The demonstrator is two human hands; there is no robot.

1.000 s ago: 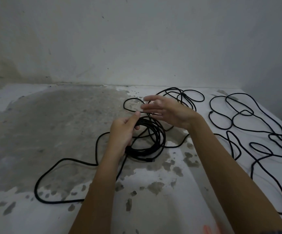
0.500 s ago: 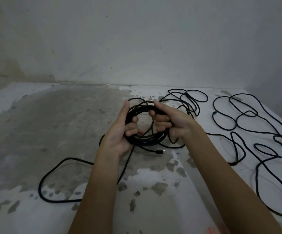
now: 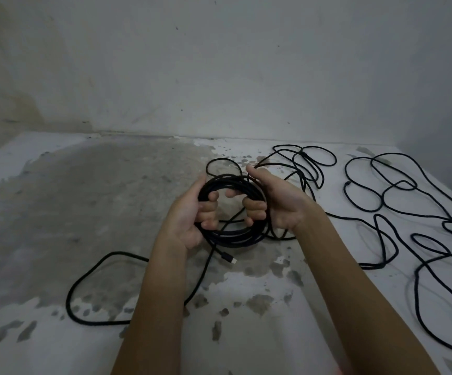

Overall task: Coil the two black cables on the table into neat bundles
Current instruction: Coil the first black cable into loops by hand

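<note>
A black cable coil (image 3: 233, 236) of several loops is held upright above the table between both hands. My left hand (image 3: 189, 215) grips its left side, fingers curled through the ring. My right hand (image 3: 279, 201) grips the right side the same way. A plug end (image 3: 229, 259) dangles below the coil. Loose cable from it trails in a big loop (image 3: 84, 282) over the table's left front and in small loops (image 3: 309, 163) behind my right hand. A second black cable (image 3: 409, 209) lies sprawled in loose curves on the right.
The table (image 3: 57, 201) is worn, with a grey patch where white paint has flaked off. A stained wall (image 3: 219, 77) stands right behind it. The table's right edge (image 3: 441, 180) runs diagonally past the second cable.
My right hand, open over the coil a second ago, has closed on its right side. Both hands have lifted the coil off the table and turned it upright.
</note>
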